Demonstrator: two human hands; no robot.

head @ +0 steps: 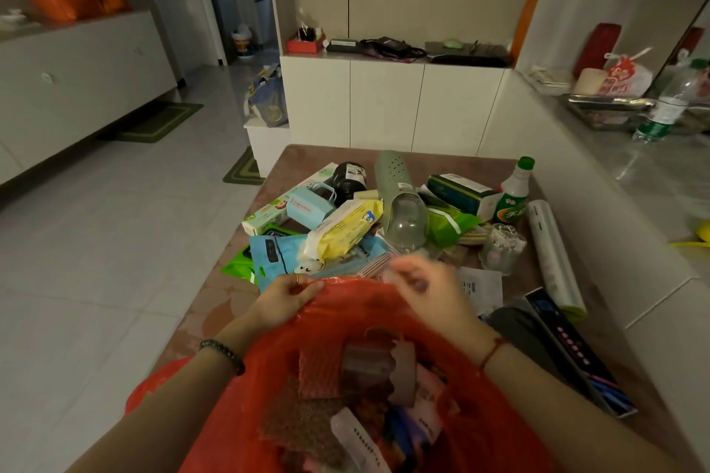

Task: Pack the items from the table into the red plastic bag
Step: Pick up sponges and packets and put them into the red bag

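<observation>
The red plastic bag lies open at the near edge of the brown table, with several items inside. My left hand pinches the bag's far rim on the left. My right hand hovers blurred over the rim's right side, fingers curled; I cannot tell if it holds anything. Beyond the bag lie a yellow wipes pack, a blue pouch, a light blue mask box, a green-capped bottle, a clear jar and a roll of film.
A grey-green perforated case, a dark green box, green packets and a dark boxed item crowd the table. White cabinets stand behind. A counter with a water bottle runs along the right. Tiled floor lies to the left.
</observation>
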